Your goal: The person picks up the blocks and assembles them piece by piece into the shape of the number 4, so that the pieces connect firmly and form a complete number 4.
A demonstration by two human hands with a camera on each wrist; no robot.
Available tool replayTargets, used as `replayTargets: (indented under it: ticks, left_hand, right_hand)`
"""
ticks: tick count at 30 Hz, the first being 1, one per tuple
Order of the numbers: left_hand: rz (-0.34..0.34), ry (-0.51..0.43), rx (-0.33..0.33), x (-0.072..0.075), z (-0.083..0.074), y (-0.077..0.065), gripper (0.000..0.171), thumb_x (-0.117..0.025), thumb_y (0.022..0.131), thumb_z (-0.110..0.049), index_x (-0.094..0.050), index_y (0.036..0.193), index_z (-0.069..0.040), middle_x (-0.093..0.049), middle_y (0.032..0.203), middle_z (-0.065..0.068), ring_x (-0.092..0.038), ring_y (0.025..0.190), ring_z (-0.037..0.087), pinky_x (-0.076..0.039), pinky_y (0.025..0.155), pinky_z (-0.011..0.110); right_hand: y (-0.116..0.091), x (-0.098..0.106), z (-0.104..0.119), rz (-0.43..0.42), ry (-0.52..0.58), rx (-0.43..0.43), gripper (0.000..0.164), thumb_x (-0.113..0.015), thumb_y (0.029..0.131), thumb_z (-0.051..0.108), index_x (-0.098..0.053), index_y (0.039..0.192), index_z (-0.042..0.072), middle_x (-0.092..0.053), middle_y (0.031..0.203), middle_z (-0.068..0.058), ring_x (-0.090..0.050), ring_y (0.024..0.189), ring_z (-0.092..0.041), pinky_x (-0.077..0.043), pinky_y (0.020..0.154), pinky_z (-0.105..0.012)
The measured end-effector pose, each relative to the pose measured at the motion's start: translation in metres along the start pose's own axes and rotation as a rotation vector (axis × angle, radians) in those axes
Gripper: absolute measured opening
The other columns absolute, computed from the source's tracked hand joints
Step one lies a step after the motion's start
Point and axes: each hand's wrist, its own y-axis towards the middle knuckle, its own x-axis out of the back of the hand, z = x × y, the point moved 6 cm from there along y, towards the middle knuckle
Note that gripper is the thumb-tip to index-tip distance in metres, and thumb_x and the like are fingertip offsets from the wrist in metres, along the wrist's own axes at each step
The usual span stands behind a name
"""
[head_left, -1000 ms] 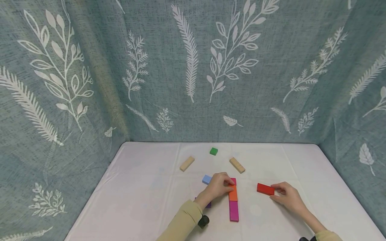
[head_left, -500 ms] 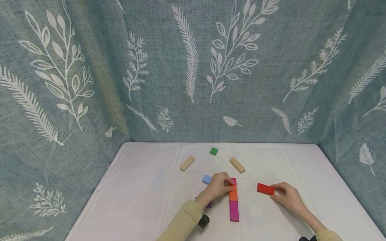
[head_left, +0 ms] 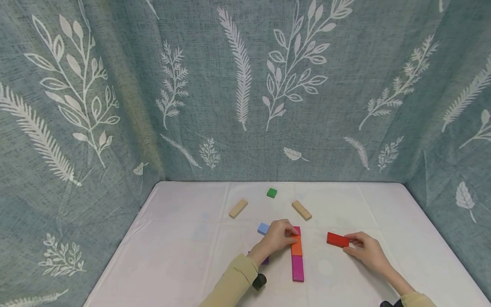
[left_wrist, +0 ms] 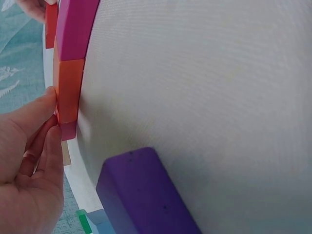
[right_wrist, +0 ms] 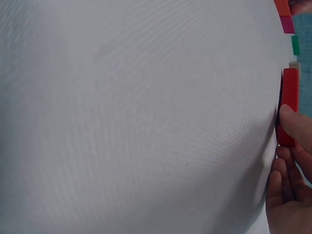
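In the head view, three blocks lie end to end on the white table: a magenta block [head_left: 297, 268] nearest, an orange block [head_left: 297, 249] in the middle and a pink block [head_left: 296, 230] farthest. My left hand [head_left: 278, 236] reaches in from the left and holds the orange block's far end between thumb and index finger, close to its joint with the pink block. Farther right, my right hand [head_left: 366, 251] pinches one end of a red block [head_left: 337, 239] lying flat. The right wrist view shows the thumb on top of this red block [right_wrist: 290, 87].
Left of the row lie a light blue block [head_left: 263, 228] and a purple block [left_wrist: 141, 190], both partly hidden by my left arm in the head view. Two plain wooden blocks [head_left: 238, 209] and a small green block [head_left: 272, 193] lie farther back. A patterned curtain [head_left: 245, 106] surrounds the table.
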Motion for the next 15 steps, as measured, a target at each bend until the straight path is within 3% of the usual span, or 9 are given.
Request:
replayTargets:
  ticks: [15]
  left_hand:
    - [-0.002, -0.017, -0.011, 0.0005, -0.0001, 0.0009, 0.012, -0.077, 0.077, -0.007, -0.075, 0.089, -0.006, -0.065, 0.082, 0.002, -0.059, 0.08, 0.011, -0.047, 0.071, 0.014]
  right_hand:
    - [0.0013, 0.0041, 0.0066, -0.004, 0.035, 0.018, 0.038, -0.078, 0.076, 0.017, -0.067, 0.108, 0.0, -0.068, 0.103, -0.012, -0.065, 0.092, -0.024, -0.053, 0.076, -0.021]
